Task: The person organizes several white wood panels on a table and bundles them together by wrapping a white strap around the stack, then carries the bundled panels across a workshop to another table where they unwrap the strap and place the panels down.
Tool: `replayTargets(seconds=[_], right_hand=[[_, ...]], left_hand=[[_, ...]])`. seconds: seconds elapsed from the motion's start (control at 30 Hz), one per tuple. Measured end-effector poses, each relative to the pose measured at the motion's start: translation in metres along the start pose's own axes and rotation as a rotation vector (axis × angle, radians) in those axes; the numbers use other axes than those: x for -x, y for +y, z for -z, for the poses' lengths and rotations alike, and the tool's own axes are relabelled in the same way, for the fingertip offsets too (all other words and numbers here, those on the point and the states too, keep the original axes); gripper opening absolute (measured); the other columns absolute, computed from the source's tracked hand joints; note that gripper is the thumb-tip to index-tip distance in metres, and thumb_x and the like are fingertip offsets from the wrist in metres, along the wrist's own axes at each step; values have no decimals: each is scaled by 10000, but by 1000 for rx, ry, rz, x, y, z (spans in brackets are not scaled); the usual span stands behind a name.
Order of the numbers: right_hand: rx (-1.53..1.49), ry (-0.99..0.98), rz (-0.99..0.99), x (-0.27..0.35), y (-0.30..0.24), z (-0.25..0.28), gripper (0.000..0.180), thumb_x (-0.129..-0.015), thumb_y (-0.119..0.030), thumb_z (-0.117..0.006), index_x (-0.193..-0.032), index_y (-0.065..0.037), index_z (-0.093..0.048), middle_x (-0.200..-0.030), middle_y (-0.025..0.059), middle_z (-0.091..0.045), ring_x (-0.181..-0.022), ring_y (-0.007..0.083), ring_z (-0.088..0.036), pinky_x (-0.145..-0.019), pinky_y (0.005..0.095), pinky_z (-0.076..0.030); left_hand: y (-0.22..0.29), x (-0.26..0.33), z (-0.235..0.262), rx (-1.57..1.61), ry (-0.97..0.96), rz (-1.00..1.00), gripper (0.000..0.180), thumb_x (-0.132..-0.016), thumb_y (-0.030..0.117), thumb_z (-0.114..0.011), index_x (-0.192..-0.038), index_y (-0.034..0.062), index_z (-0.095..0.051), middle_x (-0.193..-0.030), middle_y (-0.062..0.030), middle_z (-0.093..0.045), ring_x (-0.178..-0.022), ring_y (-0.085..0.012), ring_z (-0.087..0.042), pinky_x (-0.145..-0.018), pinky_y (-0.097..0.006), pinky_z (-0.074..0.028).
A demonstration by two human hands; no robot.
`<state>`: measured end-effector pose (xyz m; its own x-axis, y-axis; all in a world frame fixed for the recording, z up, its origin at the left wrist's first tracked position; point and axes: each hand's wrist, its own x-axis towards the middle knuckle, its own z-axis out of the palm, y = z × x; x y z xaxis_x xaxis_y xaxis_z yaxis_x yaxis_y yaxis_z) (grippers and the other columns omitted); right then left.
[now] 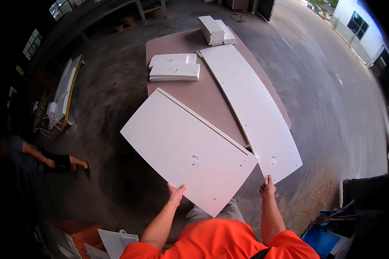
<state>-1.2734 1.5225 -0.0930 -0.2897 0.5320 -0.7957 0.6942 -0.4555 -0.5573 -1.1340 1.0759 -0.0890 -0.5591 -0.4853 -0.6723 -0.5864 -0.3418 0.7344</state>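
Observation:
I hold a large white rectangular board (186, 146) tilted in front of me, above the floor. My left hand (176, 194) grips its near lower edge. My right hand (267, 188) is near the board's right corner, fingers pointing up, touching the near end of a long white panel (255, 108). That long panel lies on a brown sheet (203, 95) spread on the concrete floor. My orange sleeves show at the bottom edge.
Small stacked white panels (175, 71) and two white blocks (216, 30) lie on the brown sheet farther away. A seated person (52, 162) is at the left. More white boards lean at far left (65, 93). Orange and white parts (95, 239) sit near my feet; blue items (324, 239) at right.

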Motion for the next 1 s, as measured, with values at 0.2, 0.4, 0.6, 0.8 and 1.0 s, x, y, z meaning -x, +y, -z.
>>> replayTargets(seconds=[0.2,0.4,0.6,0.8,1.0], right_hand=[[-149,-177,12,-73,-32,39,385,-860,-329,-722,-1149,-108,-597,-1152,77,-628,-961,312,-618,-708,493,-496],[-35,-154,127,-96,-84,100,360,-858,-311,-730,-1110,-82,-614,-1069,58,-660,-923,291,-632,-661,492,-502],[44,-224,233,-87,-131,176,386,-863,-308,-720,-1116,-46,-593,-1032,94,-666,-854,272,-656,-578,432,-512],[77,-399,185,-35,-73,293,428,-906,-323,-627,-1206,-33,-535,-1011,101,-672,-865,285,-661,-666,478,-531],[104,-533,-94,46,-26,358,510,-893,-430,-598,-1209,-31,-567,-1023,93,-663,-926,261,-628,-798,468,-506]], left_hand=[[46,29,-22,-4,-8,128,943,-781,106,-770,-1462,71,-120,-1354,-177,-422,-1181,-309,-517,-835,-508,-528],[48,3,-49,-32,12,-15,765,-813,59,-726,-1368,116,-202,-1310,-162,-449,-1107,-333,-570,-743,-550,-555],[56,-27,-85,17,26,54,723,-814,1,-689,-1342,121,-210,-1294,-171,-457,-1061,-352,-590,-710,-563,-571],[38,6,-152,-444,113,-349,350,-840,263,-668,-617,-1,-609,-570,-77,-608,-590,-156,-623,-527,-285,-466],[58,49,-317,58,-657,250,562,-805,455,-762,-1098,7,-589,-1073,-141,-643,-944,-203,-629,-798,-368,-506]])
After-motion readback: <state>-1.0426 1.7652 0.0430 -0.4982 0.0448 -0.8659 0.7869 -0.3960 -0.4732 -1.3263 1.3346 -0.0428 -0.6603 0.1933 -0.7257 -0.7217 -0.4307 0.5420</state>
